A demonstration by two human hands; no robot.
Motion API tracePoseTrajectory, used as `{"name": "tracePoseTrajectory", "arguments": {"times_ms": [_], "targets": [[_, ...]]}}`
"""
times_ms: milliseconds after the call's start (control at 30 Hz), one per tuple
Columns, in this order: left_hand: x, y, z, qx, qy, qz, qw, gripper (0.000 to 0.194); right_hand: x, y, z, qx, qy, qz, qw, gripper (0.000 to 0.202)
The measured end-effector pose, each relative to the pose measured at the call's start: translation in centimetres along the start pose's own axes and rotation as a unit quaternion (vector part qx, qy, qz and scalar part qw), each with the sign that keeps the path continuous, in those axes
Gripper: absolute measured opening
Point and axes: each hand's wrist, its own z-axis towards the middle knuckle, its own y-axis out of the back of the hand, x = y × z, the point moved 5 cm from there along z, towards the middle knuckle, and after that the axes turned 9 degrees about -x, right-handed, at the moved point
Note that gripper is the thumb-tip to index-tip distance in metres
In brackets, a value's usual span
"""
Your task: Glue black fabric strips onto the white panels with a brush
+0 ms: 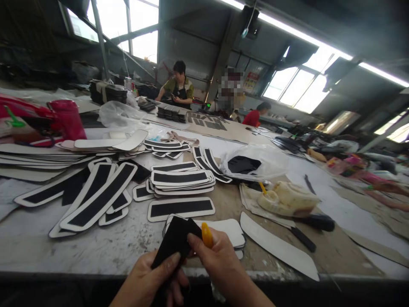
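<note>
Head view, the only one here: a black piece (pixel 175 243) is pinched at the near edge of the desk (pixel 105 249), just above the rim. The left hand (pixel 153 283) is closed on its lower end, thumb pressed flat over it. The right hand (pixel 220 264) is closed too, fingers (pixel 200 246) on the piece's upper right corner, and a small yellow-tipped tool (pixel 207 235) is tucked against them; how it's gripped can't be made out.

Right behind the hands a short stack of white pieces (pixel 228 232) is lying, with a black-and-white strip (pixel 180 209) just past it and more stacked strips (pixel 180 178) further back. A glue pot (pixel 287 199) sits off to the right on a rag, brush handle sticking out, near a plastic bag (pixel 255 161). Another person (pixel 179 87) is seated at the far end.

What could go wrong, as a guess: the black piece looks floppy and is only held at two ends, so it could be creased or laid crooked on its backing. The glue pot is near enough to be knocked.
</note>
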Motion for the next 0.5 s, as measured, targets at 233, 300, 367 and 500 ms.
{"name": "tracePoseTrajectory", "arguments": {"times_ms": [233, 300, 367, 500], "targets": [[2.2, -0.3, -0.1, -0.008, -0.007, 0.033, 0.999, 0.041, -1.7, 2.6, -0.9, -0.156, -0.084, 0.098, 0.979, 0.030], [3.3, -1.2, 0.0, -0.003, -0.020, 0.048, 0.999, 0.043, -1.9, 2.8, -1.4, -0.166, -0.089, 0.132, 0.973, 0.027], [4.3, -2.3, 0.0, 0.018, -0.029, 0.061, 0.998, 0.044, -2.0, 3.1, -1.6, -0.158, -0.101, 0.175, 0.967, 0.026], [5.1, -4.0, -0.8, 0.099, -0.050, 0.095, 0.989, 0.044, -1.6, 6.0, -1.3, -0.214, -0.111, 0.218, 0.946, 0.027]]}}
